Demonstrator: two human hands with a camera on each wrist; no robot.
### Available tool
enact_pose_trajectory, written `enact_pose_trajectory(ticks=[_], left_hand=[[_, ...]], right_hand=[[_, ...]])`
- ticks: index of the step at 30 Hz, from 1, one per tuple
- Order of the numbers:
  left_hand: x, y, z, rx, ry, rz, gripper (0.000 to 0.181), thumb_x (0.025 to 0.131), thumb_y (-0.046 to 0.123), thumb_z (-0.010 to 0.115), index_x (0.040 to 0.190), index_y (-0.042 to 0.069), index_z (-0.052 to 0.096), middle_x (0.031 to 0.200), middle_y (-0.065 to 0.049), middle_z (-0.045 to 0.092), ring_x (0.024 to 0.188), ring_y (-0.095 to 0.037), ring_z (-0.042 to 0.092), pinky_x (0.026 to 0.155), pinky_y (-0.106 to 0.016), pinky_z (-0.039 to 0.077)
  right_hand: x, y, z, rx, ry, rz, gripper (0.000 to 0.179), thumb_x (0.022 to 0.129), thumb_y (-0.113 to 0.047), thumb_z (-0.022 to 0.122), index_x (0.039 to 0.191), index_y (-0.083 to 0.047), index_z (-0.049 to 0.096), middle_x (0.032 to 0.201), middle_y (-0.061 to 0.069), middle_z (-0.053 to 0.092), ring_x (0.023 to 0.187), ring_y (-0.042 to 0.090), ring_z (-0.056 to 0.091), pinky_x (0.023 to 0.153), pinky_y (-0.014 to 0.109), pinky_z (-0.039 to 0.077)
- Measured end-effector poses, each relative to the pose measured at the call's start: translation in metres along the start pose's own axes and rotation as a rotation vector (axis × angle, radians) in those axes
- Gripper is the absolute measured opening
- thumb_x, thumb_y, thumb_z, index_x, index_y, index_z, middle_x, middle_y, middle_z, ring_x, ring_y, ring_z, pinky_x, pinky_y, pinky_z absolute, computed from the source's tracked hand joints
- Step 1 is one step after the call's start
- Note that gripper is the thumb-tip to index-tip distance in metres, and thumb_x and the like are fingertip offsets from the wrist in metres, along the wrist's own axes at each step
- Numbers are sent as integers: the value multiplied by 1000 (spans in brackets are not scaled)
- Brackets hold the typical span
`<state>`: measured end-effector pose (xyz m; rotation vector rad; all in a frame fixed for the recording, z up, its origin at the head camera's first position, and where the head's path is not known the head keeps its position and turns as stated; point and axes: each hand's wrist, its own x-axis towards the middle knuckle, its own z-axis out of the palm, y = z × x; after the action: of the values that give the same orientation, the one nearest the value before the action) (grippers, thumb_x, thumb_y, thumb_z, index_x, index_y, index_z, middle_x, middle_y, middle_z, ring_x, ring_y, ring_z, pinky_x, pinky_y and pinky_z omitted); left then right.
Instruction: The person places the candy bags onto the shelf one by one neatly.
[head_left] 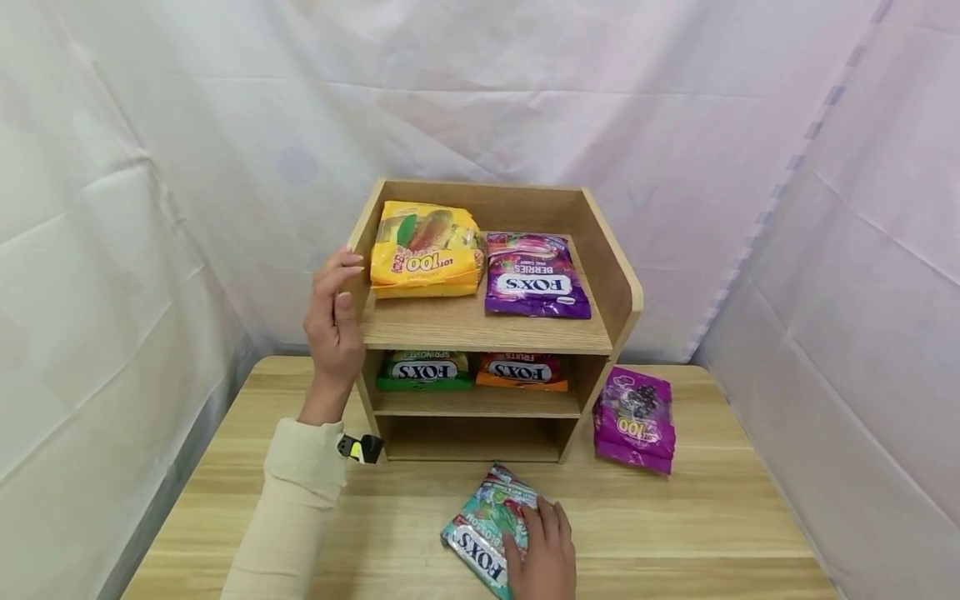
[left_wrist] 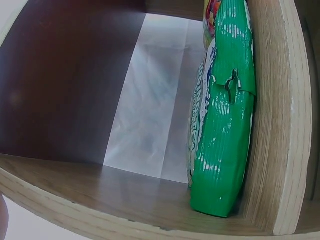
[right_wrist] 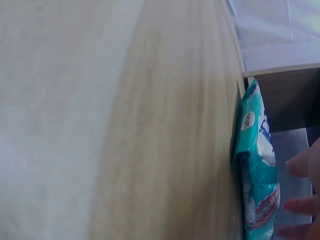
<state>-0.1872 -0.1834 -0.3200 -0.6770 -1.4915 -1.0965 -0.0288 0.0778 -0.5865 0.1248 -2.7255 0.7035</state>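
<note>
White sheeting (head_left: 480, 83) hangs in creases across the back and both sides of the frame, around a pale wood-grain table (head_left: 225, 492) that fills the lower part. Near the middle stands a wooden shelf (head_left: 427, 321); its upper level bears a yellow bag (head_left: 427, 250) and a purple Fox's bag (head_left: 534, 279). At left centre, the left hand (head_left: 333, 321) rests along its side panel, grasping no bag. At bottom centre, a teal Fox's bag (head_left: 491, 521) lies flat on the table, the right hand (head_left: 546, 550) over its right edge, fingers spread and unclenched; contact is hard to judge. That hand is cut off below, and only fingertips enter the right wrist view. On the middle level, 2 bags (head_left: 423, 372) are partly hidden by the board above. Right of the shelf, a grape bag (head_left: 636, 421) lies slanted.
</note>
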Motion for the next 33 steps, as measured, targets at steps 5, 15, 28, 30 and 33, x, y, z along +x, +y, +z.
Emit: enact_pose_trajectory(ticks=[5, 15, 28, 30, 33], left_hand=[[-1, 2, -1, 9, -4, 8, 44, 104, 27, 40, 103, -15, 53, 109, -33, 54, 115, -48, 47, 106, -52, 34], [1, 1, -1, -9, 1, 8, 45, 104, 28, 41, 103, -16, 53, 109, -33, 54, 116, -48, 47, 106, -53, 34], [0, 0, -2, 2, -7, 2, 44, 104, 26, 40, 103, -16, 52, 109, -34, 54, 117, -48, 46, 106, -52, 33], [0, 0, -2, 2, -7, 0, 44, 104, 26, 40, 103, -16, 52, 109, -34, 54, 117, -48, 46, 107, -52, 33], [0, 0, -2, 2, -6, 0, 44, 104, 26, 40, 103, -16, 52, 109, -34, 54, 117, -48, 46, 107, -52, 33]], right_hand=[[-2, 2, 1, -15, -82, 61, 58, 78, -36, 77, 121, -2, 58, 132, 25, 45, 126, 48, 35, 94, 57, 43], [3, 13, 12, 36, -192, -93, 62, 85, -41, 70, 133, -6, 52, 142, 20, 39, 133, 44, 28, 94, 51, 45], [17, 20, 12, 103, -274, -264, 59, 91, -39, 64, 138, -7, 48, 148, 15, 34, 137, 41, 23, 95, 51, 45], [19, 20, 10, 106, -289, -278, 60, 90, -37, 66, 138, -7, 48, 149, 14, 34, 138, 40, 23, 95, 51, 45], [23, 19, 7, 117, -313, -292, 61, 88, -35, 68, 138, -7, 48, 149, 14, 34, 138, 40, 23, 95, 51, 45]])
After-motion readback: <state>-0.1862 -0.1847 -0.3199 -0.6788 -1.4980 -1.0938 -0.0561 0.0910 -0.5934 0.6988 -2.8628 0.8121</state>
